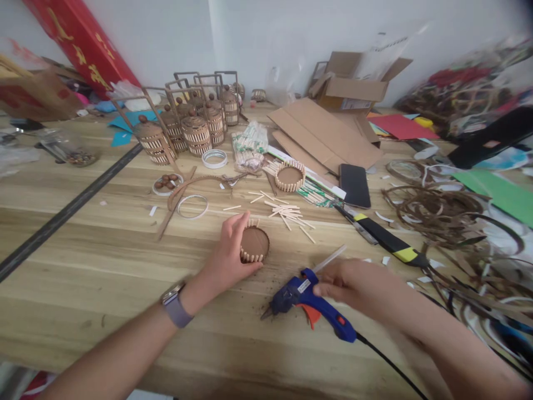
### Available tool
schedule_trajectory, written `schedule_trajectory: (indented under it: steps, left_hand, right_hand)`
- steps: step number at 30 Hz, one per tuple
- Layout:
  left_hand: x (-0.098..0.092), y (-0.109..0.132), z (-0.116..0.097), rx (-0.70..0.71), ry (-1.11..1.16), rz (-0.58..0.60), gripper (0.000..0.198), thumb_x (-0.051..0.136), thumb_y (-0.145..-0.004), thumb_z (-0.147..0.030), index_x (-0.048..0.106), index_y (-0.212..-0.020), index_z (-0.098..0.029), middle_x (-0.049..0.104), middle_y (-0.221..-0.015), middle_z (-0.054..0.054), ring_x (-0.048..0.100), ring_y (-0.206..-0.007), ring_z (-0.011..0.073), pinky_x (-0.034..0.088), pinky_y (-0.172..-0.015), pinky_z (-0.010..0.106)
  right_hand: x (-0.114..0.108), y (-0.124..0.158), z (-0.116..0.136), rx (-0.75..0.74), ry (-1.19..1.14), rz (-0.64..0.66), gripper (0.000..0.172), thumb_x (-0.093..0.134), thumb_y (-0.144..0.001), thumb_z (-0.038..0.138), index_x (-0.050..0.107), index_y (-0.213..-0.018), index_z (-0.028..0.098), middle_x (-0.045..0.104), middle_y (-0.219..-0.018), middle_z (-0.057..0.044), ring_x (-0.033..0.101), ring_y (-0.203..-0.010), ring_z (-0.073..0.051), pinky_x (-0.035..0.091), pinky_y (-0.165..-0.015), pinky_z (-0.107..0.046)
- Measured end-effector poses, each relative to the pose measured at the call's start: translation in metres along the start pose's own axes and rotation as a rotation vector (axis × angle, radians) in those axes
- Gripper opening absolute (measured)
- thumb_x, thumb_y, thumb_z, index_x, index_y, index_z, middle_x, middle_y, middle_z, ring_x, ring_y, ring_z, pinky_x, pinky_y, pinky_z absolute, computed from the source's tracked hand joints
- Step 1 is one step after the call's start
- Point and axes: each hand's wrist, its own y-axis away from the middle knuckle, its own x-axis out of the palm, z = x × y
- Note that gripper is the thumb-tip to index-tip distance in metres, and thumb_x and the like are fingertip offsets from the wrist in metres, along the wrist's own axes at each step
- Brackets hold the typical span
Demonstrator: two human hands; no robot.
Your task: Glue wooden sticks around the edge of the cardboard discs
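Note:
My left hand (pixel 231 253) curves around a small round cardboard base (pixel 255 243), with thumb and fingers at opposite sides of its rim. Short wooden sticks stand upright along part of that rim; my fingers hide some of it. To the right, my right hand (pixel 347 282) is closed at the rear of a blue glue gun (pixel 306 294), thumb against its body. The gun lies on its side, nozzle toward the lower left, orange trigger downward. A clear glue stick (pixel 331 258) pokes from its back end. My right fingertips are partly hidden and a little blurred.
Loose sticks (pixel 287 211) are scattered behind the base, near a finished-looking stick ring (pixel 290 176). A yellow-black utility knife (pixel 387 239) and a phone (pixel 355 185) lie right. Coiled brown strips (pixel 433 205) crowd the right side. Several lantern-like baskets (pixel 196 133) stand behind.

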Motion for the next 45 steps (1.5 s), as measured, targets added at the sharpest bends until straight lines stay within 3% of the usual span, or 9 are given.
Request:
schedule_trajectory:
  steps: [3, 6, 10, 15, 19, 23, 29, 45]
  left_hand:
    - [0.000, -0.001, 0.000, 0.018, 0.000, -0.006, 0.114, 0.081, -0.066, -0.019, 0.006, -0.150, -0.033, 0.030, -0.144, 0.013, 0.033, -0.137, 0.0357, 0.032, -0.112, 0.059]
    - [0.001, -0.001, 0.000, 0.021, 0.003, -0.021, 0.114, 0.082, -0.065, -0.019, 0.006, -0.150, -0.033, 0.031, -0.144, 0.013, 0.034, -0.137, 0.0366, 0.031, -0.112, 0.060]
    - [0.003, -0.002, -0.001, 0.031, 0.000, -0.015, 0.115, 0.082, -0.066, -0.018, 0.006, -0.151, -0.033, 0.029, -0.144, 0.014, 0.033, -0.137, 0.0366, 0.031, -0.112, 0.060]
    - [0.004, -0.009, -0.008, 0.055, -0.009, 0.007, 0.117, 0.082, -0.064, -0.015, 0.005, -0.151, -0.033, 0.029, -0.142, 0.014, 0.035, -0.136, 0.0355, 0.032, -0.113, 0.058]
    - [0.010, -0.018, -0.014, 0.050, 0.012, 0.023, 0.116, 0.082, -0.066, -0.017, 0.004, -0.151, -0.034, 0.027, -0.144, 0.014, 0.033, -0.137, 0.0363, 0.033, -0.112, 0.059]
    - [0.019, -0.024, -0.011, 0.057, 0.037, 0.025, 0.117, 0.083, -0.064, -0.017, 0.005, -0.151, -0.033, 0.028, -0.145, 0.015, 0.032, -0.138, 0.0377, 0.032, -0.111, 0.061]
    - [0.022, -0.024, -0.005, 0.072, 0.054, 0.014, 0.118, 0.084, -0.064, -0.021, 0.005, -0.151, -0.032, 0.028, -0.144, 0.015, 0.032, -0.138, 0.0365, 0.031, -0.112, 0.059]
    - [0.025, -0.024, -0.004, 0.112, 0.038, -0.021, 0.107, 0.079, -0.071, -0.027, 0.009, -0.151, -0.027, 0.032, -0.140, 0.017, 0.036, -0.134, 0.0361, 0.034, -0.111, 0.057]
  right_hand:
    - [-0.008, -0.022, -0.004, -0.002, 0.167, -0.070, 0.015, 0.060, -0.082, 0.032, 0.060, -0.069, 0.024, 0.064, -0.063, 0.000, 0.055, -0.056, -0.016, 0.036, -0.053, -0.026]
    - [-0.007, -0.048, -0.004, 0.032, 0.247, -0.191, 0.003, 0.057, -0.080, 0.022, 0.056, -0.077, 0.021, 0.066, -0.074, -0.003, 0.058, -0.065, -0.018, 0.037, -0.056, -0.026]
    - [0.004, -0.068, -0.002, 0.091, 0.247, -0.141, 0.010, 0.054, -0.079, 0.012, 0.055, -0.085, 0.019, 0.068, -0.078, -0.005, 0.060, -0.068, -0.018, 0.036, -0.058, -0.025]
    - [0.010, -0.066, -0.002, 0.039, 0.264, -0.109, 0.014, 0.048, -0.085, 0.011, 0.056, -0.096, 0.015, 0.069, -0.082, -0.010, 0.062, -0.072, -0.020, 0.039, -0.062, -0.027]
    - [0.008, -0.061, 0.004, -0.037, 0.282, -0.103, 0.013, 0.046, -0.088, 0.012, 0.058, -0.084, 0.016, 0.068, -0.086, -0.013, 0.062, -0.077, -0.022, 0.041, -0.068, -0.028]
    - [0.003, -0.057, 0.013, -0.120, 0.226, -0.088, 0.015, 0.045, -0.090, 0.017, 0.058, -0.081, 0.017, 0.065, -0.082, -0.008, 0.059, -0.072, -0.018, 0.042, -0.067, -0.027]
    - [0.010, -0.051, 0.022, -0.268, -0.115, 0.005, 0.013, 0.051, -0.086, 0.018, 0.063, -0.087, 0.018, 0.064, -0.073, 0.000, 0.056, -0.063, -0.013, 0.041, -0.060, -0.023]
    - [0.029, -0.055, 0.027, -0.355, -0.074, -0.027, 0.011, 0.055, -0.087, 0.009, 0.063, -0.084, 0.017, 0.065, -0.079, -0.003, 0.059, -0.071, -0.015, 0.043, -0.063, -0.024]
